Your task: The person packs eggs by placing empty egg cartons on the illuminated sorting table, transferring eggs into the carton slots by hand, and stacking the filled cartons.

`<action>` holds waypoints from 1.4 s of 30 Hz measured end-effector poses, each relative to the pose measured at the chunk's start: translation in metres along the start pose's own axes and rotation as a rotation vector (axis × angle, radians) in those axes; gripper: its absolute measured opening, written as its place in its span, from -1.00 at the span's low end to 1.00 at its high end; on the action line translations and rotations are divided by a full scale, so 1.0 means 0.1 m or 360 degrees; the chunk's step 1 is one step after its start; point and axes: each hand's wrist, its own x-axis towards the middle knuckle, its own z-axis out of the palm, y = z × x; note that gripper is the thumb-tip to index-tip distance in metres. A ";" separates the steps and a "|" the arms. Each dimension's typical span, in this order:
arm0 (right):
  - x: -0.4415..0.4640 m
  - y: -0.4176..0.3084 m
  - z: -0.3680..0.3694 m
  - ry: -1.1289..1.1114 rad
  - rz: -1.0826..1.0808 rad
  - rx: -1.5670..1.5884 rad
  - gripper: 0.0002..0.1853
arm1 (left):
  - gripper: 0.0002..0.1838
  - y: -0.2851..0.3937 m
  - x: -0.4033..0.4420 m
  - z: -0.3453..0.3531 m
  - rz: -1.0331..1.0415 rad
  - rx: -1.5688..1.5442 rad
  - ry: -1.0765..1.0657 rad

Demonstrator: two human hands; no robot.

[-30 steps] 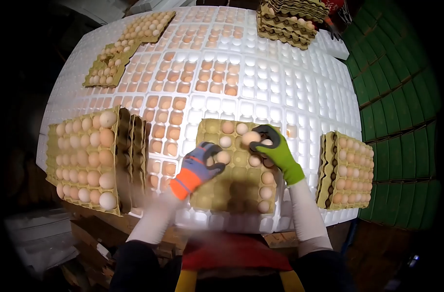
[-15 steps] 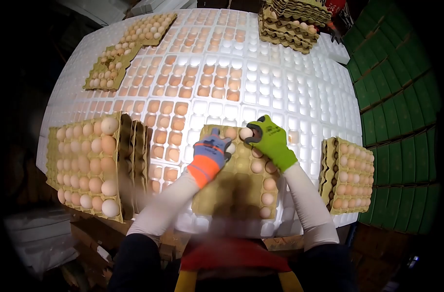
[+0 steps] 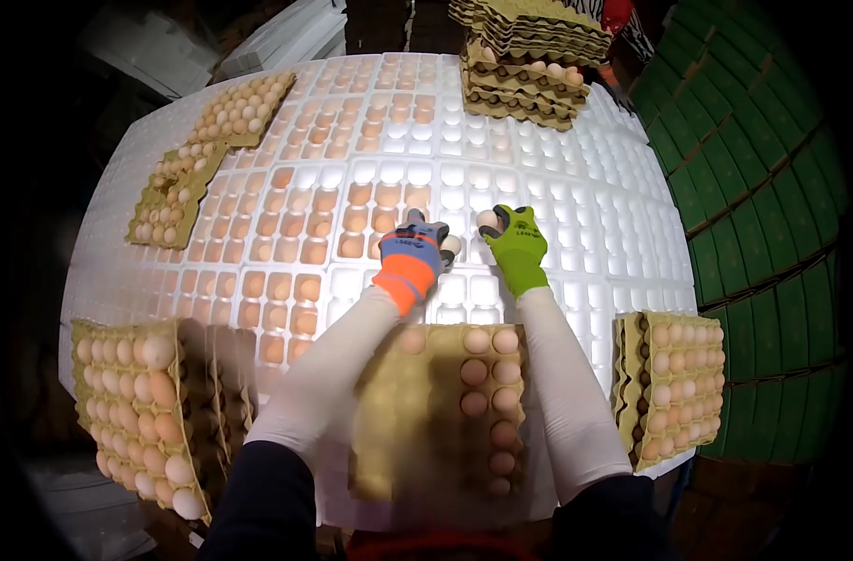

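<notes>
My left hand point(image 3: 415, 251), in a blue-grey and orange glove, is closed round a pale egg point(image 3: 451, 245) over the white foam trays point(image 3: 455, 285). In a green glove, my right hand point(image 3: 515, 245) pinches another pale egg point(image 3: 488, 221) a little to the right, above the cups. Below both hands, close to my body, lies a cardboard egg tray point(image 3: 426, 402). Eggs fill part of its right side, one sits at its upper left, and its other visible cups hold none.
Stacked egg trays stand upright at left point(image 3: 127, 402) and right point(image 3: 674, 383). Two egg-filled trays point(image 3: 244, 107) lie at the far left. A tray stack point(image 3: 529, 75) stands at the back, beside another person's gloved hand point(image 3: 616, 92). Green crates point(image 3: 773, 234) line the right.
Both hands have moved from the cardboard tray forward to the foam trays, with eggs in their fingers. The view has shifted, and the cardboard tray appears lower.
</notes>
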 end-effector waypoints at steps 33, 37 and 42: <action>-1.13 0.79 -0.61 0.0331 0.0252 0.1943 -0.65 | -0.33 1.04 0.17 1.04 0.0620 -0.0133 -0.0294; -1.74 0.74 -0.67 -0.0082 -0.0524 0.0775 -0.53 | -0.40 0.71 -0.72 0.20 0.0746 -0.0505 -0.0057; -1.75 0.56 -0.68 -0.0139 -0.0617 0.0561 -0.52 | -0.45 -0.04 -1.59 -0.16 0.0232 -0.0094 -0.0047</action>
